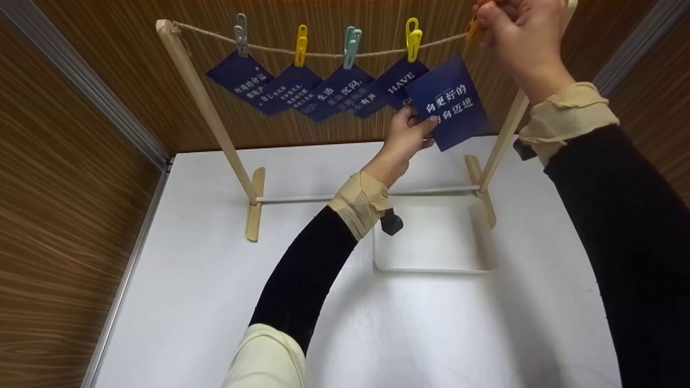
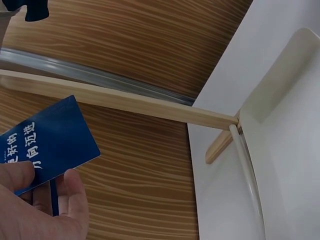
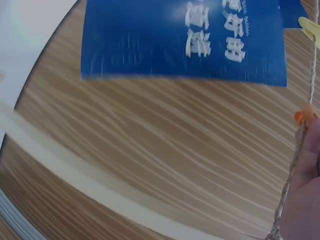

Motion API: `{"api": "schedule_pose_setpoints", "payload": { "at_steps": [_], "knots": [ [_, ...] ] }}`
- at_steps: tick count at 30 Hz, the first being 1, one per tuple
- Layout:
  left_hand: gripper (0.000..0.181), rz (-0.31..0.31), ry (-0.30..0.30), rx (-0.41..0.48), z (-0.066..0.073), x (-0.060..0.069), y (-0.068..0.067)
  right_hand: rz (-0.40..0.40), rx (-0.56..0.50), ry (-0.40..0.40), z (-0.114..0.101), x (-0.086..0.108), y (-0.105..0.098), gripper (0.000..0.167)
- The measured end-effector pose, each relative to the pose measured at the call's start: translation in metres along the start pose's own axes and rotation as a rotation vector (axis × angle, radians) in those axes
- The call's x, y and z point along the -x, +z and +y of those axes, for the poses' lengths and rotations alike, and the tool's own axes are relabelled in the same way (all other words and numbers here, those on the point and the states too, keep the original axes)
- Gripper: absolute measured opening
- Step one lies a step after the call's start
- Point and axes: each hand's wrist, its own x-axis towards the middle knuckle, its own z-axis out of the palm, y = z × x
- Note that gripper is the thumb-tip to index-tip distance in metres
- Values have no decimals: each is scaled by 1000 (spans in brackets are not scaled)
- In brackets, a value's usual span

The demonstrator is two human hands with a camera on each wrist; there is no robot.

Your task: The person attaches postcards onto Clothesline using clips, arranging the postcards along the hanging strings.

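My left hand (image 1: 405, 139) pinches the lower left edge of a dark blue card (image 1: 458, 108) with white Chinese characters; the left wrist view shows my thumb on the front of this card (image 2: 60, 140). Up at the rope's right end, my right hand (image 1: 531, 40) grips an orange clothespin (image 1: 473, 28) at the twine rope (image 1: 442, 41). In the right wrist view, the orange clothespin (image 3: 305, 115) is mostly hidden by my fingers. Left of the held card, several similar cards (image 1: 345, 91) hang by grey, orange, teal and yellow clothespins (image 1: 413, 40).
A wooden stand with a left post (image 1: 210, 113) and a right post (image 1: 504, 143) carries the rope. A white rod (image 1: 296, 198) joins its feet. The white tray (image 1: 431, 269) lies on the white table (image 1: 215, 302) near the right foot. Wood-grain panels (image 1: 70, 188) surround the table.
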Motion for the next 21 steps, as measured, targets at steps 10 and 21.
{"api": "schedule_pose_setpoints", "payload": {
  "at_steps": [10,21],
  "knots": [
    [32,-7,2,10,-1,1,4,-76,299,-78,12,0,5,29],
    [27,1,-1,67,-4,-1,3,-107,370,-69,14,5,16,45]
  ]
}}
